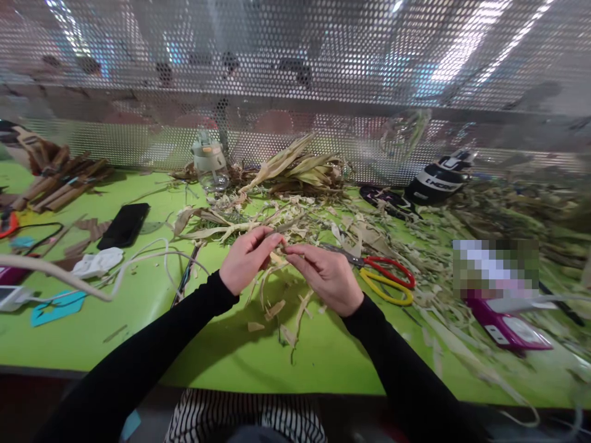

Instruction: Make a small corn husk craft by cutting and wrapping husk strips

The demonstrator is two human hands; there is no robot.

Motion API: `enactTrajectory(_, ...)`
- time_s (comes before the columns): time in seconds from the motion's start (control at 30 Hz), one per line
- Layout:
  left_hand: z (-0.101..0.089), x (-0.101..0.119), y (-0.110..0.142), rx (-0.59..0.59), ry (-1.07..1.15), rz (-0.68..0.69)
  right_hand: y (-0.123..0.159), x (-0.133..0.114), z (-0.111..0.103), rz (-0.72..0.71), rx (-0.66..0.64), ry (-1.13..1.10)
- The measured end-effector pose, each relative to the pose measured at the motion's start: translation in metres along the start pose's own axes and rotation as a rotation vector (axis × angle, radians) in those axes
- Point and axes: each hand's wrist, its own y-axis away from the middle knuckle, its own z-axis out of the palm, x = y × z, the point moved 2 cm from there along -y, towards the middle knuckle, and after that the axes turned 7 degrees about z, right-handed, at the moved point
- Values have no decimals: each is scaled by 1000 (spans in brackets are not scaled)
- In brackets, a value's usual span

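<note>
I read the dial from the spot where the two bare hands meet, with 12 straight ahead. On my feed, the left hand (249, 258) comes in from 8 o'clock, thumb and finger drawn narrow in a pinch on a small pale strip (278, 258) at the dial's centre. The right hand (327, 277) reaches in from 4 o'clock, its thumb and forefinger also pinched narrow on that strip, most of which I cannot see behind the fingers. Both sleeves are black.

At 6 o'clock, just below the fingers, dry scraps (276, 310) lie on the green surface (332, 363). At 12 o'clock I have a heap of dried leaves (300, 169), and beyond it a perforated metal screen (295, 37).

Just past 3 o'clock, near the right hand, lie scissors (369, 263) with one red and one yellow handle. Farther out, toward 4, is a purple power strip (508, 323), and at 2 a black bottle (441, 178) leans over on its side.

Between 10 and 11 I see a clear bottle (210, 163) with a pale lid, standing upright. Between 9 and 10 lies a black phone (124, 226), with brown rolled pieces (69, 178) farther out toward 10.
</note>
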Motion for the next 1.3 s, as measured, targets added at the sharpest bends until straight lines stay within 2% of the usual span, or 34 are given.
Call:
enactTrajectory(0.17,-5,0,-2,39,-12,19,1,1,2,-94,93,186)
enactTrajectory(0.33,-7,-3,-4,84,-202,52,7,-3,9,-231,160,441)
enactTrajectory(0.57,-9,-7,-5,114,-409,223,16,-10,24,-315,49,479)
enactTrajectory(0.67,-11,-9,-8,70,-514,297,18,-13,21,-346,76,425)
enactTrajectory(0.77,-11,-10,-11,-46,-599,342,15,-12,5,-308,195,266)
enactTrajectory(0.87,-5,-9,-11,-282,-603,388,9,-6,-14,-147,257,82)
enactTrajectory(0.97,4,-5,-5,-475,-547,380,1,6,-23,17,262,-29)
enactTrajectory(1.07,9,1,3,-571,-358,281,-5,20,-15,100,188,-96)
enactTrajectory(1.1,9,2,4,-551,-285,244,-5,24,-9,104,142,-100)
enactTrajectory(1.17,5,2,3,-402,-246,220,-1,25,5,95,54,-31)
enactTrajectory(1.2,2,0,2,-290,-308,247,2,24,11,73,13,41)
enactTrajectory(1.27,-5,-4,-2,-67,-569,343,8,16,20,1,-33,219)
enactTrajectory(1.3,-7,-7,-3,-5,-725,395,11,11,21,-59,-41,281)
